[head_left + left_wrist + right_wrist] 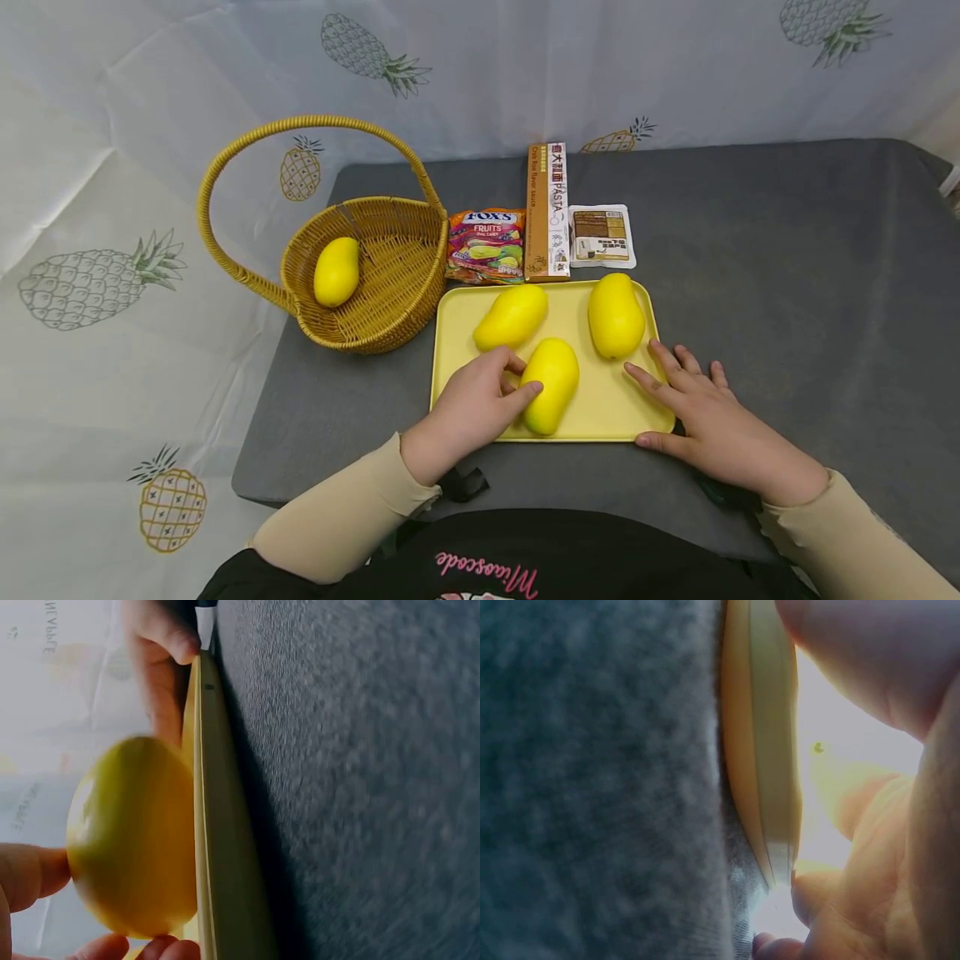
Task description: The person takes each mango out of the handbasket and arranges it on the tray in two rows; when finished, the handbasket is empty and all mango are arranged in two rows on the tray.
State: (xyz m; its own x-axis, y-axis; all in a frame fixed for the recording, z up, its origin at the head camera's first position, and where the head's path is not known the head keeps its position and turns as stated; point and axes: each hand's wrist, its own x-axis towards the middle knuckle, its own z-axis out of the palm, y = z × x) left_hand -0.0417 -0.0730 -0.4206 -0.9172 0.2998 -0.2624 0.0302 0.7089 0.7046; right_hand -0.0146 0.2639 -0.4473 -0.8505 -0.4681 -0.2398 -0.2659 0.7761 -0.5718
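My left hand (474, 402) has its thumb and fingers on the left side of a yellow mango (555, 383) lying near the front of a yellow tray (609, 417). In the left wrist view, the thumb and fingertips meet the skin of this mango (135, 840) from two sides. Two more mangoes lie behind it on the tray, one at back left (513, 317) and one at back right (617, 317). Fingers spread, my right hand (705, 417) rests at the tray's right front corner, its thumb by the front rim.
Left of the tray stands a wicker basket (401, 283) with a tall hooped handle, a mango (337, 272) inside. A candy bag (487, 246), a pasta box (547, 212) and a small flat packet (602, 237) line the tray's back edge. The grey table (787, 292) extends to the right.
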